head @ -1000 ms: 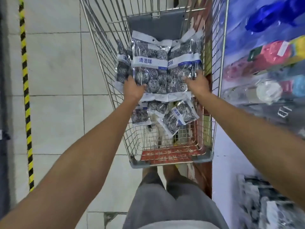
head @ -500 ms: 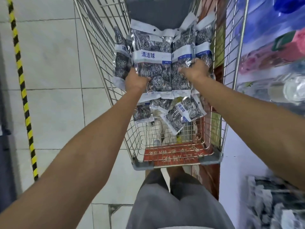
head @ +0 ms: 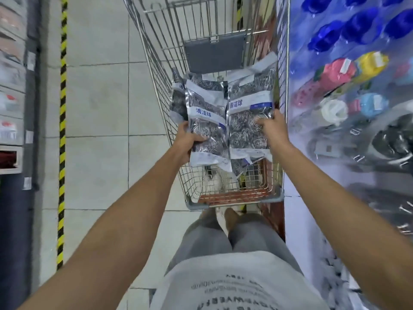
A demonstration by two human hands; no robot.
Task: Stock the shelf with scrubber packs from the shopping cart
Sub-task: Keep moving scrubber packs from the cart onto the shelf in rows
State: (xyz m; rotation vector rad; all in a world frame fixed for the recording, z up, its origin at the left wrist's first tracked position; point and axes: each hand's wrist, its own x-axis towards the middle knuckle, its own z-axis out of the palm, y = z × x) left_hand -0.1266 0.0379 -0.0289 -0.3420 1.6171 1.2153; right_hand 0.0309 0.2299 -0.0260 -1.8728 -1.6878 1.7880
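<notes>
Over the near half of the shopping cart (head: 156, 70), a fanned bunch of scrubber packs (head: 228, 121), clear bags of silver steel-wool balls with white-and-blue labels, is clamped between the left hand (head: 186, 142) and right hand (head: 271, 129), fingers curled round the sides. Pale floor tiles (head: 98, 104) run under the cart, yellow-black tape (head: 62, 108) along the left, and the shelf (head: 348, 97) of colourful goods sits hard against the cart's right side. A couple more packs (head: 242, 165) lie loose in the basket below.

Even indoor light; wide-angle warp; shelf (head: 357, 108) at right blurred.

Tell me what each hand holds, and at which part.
Scrubber packs: left hand grips the bundle's lower left edge, right hand its right side, over the shopping cart.
</notes>
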